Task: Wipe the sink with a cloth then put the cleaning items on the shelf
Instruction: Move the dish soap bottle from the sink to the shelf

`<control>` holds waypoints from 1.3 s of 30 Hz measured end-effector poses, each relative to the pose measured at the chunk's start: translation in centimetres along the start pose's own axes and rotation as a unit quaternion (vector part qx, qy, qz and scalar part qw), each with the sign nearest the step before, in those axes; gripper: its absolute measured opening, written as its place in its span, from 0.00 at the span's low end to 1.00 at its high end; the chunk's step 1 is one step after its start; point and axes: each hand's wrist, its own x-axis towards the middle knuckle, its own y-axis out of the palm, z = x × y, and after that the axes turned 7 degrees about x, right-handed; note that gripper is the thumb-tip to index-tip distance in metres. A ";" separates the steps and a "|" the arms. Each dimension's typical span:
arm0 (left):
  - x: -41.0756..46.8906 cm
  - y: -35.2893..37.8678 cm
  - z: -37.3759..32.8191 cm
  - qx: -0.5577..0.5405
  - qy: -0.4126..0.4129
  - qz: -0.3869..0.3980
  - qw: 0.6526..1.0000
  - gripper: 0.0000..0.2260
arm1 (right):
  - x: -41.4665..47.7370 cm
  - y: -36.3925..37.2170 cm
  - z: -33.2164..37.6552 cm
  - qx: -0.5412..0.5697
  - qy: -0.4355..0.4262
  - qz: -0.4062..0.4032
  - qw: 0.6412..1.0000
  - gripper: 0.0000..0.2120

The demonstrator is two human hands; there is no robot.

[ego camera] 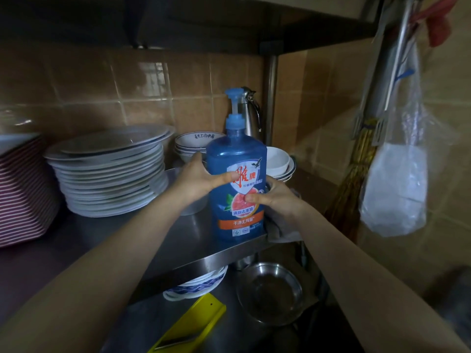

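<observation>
Blue pump-top detergent bottle (237, 189), grapefruit label, stands upright.

left hand (196, 182): curled, gripping | right hand (274, 197): curled, gripping | arms (122, 253): extended forward

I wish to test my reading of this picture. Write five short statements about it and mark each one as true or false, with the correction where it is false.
1. The left hand and the right hand both hold the blue detergent bottle. True.
2. The bottle lies on its side on the shelf. False: it is upright, at the front edge of the shelf.
3. A stack of white plates stands to the left of the bottle. True.
4. The metal bowl sits on the same shelf as the bottle. False: it sits on the lower surface, below that shelf.
5. The plastic bag hangs at the left of the view. False: it hangs at the right.
</observation>
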 end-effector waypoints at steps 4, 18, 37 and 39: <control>0.2 0.3 0.6 0.002 0.005 0.029 1.000 0.31 | 0.4 -0.4 0.1 -0.012 0.003 -0.004 1.000 0.23; 0.0 0.3 1.2 -0.038 -0.047 0.050 0.997 0.49 | 0.1 -0.2 0.3 -0.043 0.015 -0.007 0.999 0.21; -3.4 -0.5 0.5 -0.018 0.025 -0.119 0.992 0.22 | -5.6 1.8 4.1 -0.180 -0.040 -0.145 0.972 0.30; -4.4 -0.7 -0.3 -0.049 0.062 -0.131 0.988 0.18 | -6.8 2.0 4.2 -0.171 -0.061 -0.171 0.968 0.30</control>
